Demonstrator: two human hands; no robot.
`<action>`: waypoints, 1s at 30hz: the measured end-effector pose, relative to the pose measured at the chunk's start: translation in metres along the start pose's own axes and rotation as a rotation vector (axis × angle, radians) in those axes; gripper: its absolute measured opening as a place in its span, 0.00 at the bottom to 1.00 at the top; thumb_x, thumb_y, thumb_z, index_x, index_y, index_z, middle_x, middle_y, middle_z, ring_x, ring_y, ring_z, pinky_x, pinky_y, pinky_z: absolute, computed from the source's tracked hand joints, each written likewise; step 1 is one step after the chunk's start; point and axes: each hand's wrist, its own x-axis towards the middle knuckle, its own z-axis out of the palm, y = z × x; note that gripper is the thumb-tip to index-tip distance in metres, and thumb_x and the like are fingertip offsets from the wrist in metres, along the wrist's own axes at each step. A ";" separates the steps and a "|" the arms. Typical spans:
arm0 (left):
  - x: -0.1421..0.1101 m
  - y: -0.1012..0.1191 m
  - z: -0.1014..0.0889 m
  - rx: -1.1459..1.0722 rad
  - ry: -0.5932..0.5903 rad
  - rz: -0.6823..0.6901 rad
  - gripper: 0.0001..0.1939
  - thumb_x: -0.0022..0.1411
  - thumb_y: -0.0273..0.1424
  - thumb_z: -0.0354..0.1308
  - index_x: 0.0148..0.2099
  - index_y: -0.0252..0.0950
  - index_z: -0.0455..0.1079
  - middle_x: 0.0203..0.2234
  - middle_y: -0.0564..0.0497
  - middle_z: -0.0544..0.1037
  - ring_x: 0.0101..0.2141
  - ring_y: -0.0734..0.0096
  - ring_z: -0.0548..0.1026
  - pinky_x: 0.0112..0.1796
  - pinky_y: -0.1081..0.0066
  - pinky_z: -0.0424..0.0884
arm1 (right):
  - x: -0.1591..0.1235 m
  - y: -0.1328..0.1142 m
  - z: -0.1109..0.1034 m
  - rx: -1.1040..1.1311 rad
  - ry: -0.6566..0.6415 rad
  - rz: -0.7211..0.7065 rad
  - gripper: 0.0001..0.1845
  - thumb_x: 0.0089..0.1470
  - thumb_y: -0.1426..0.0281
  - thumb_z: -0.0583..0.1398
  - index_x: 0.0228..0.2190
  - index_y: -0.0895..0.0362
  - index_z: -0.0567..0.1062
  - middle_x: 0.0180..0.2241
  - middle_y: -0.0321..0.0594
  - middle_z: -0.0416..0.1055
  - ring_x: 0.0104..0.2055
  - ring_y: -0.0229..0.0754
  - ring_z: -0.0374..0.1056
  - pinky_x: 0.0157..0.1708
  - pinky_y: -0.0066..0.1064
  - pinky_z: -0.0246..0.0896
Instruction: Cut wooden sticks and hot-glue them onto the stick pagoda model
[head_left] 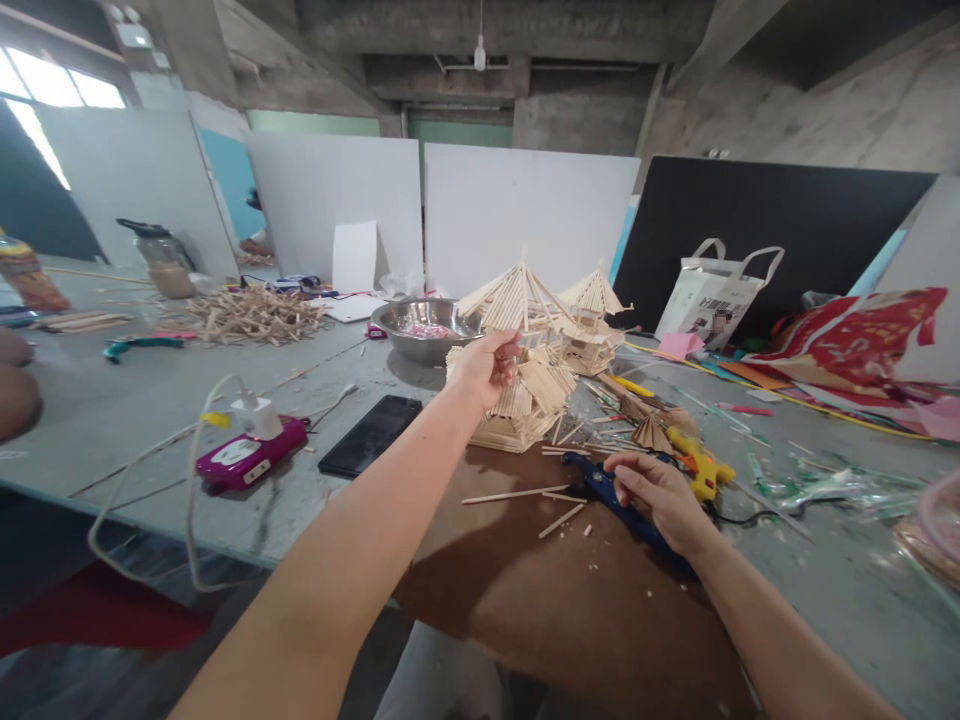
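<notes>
Down at the bottom edge, a brown board (pixel 510 590) covered the near part of the tabletop (pixel 300 510), and just above it, right of center, came the right hand (pixel 664 500), its fingers curled, thumb close to the index, over a blue-handled tool (pixel 626 517); whether they pinched anything, I couldn't tell. Loose sticks (pixel 561 520) lay scattered on the board to its left, and a yellow glue gun (pixel 701 465) sat just beyond it. Over on the left, a purple power strip (pixel 251 455) carried a white charger (pixel 257 417), with a flat black device (pixel 371 435) nearer the middle. And there, mid-frame, was the left hand (pixel 487 368), arm stretched long, fingers folded inward right at the stick model (pixel 540 385), under the edge of its pointed roof (pixel 517 290); their grip was hidden from this angle. Close behind to the right stood a second stick model (pixel 589 345), while a metal bowl (pixel 420 345) waited behind to the left. Farther out, a big heap of sticks (pixel 255 315) spread across the left, a white tote bag (pixel 705 300) stood at the right, and white panels (pixel 525 210) closed off the back.
</notes>
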 end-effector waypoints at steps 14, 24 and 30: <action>-0.022 -0.030 -0.011 0.256 -0.008 0.385 0.08 0.43 0.32 0.59 0.24 0.33 0.64 0.14 0.58 0.65 0.11 0.86 0.57 0.12 0.79 0.50 | 0.010 -0.020 -0.059 -0.422 0.659 -0.083 0.17 0.40 0.58 0.56 0.28 0.59 0.72 0.16 0.35 0.63 0.19 0.36 0.58 0.21 0.29 0.53; -0.044 -0.072 -0.019 1.039 -0.080 0.689 0.08 0.50 0.32 0.52 0.29 0.33 0.68 0.18 0.55 0.69 0.18 0.81 0.63 0.21 0.79 0.60 | 0.014 0.001 -0.104 -1.161 0.637 0.542 0.23 0.40 0.52 0.52 0.27 0.58 0.73 0.27 0.51 0.70 0.32 0.54 0.66 0.25 0.38 0.55; -0.042 -0.084 -0.021 1.252 -0.205 0.803 0.08 0.53 0.31 0.50 0.30 0.33 0.67 0.22 0.53 0.72 0.20 0.81 0.64 0.24 0.79 0.61 | 0.019 0.025 -0.117 -0.844 0.799 0.327 0.17 0.26 0.59 0.63 0.17 0.57 0.67 0.12 0.38 0.61 0.18 0.43 0.61 0.16 0.32 0.52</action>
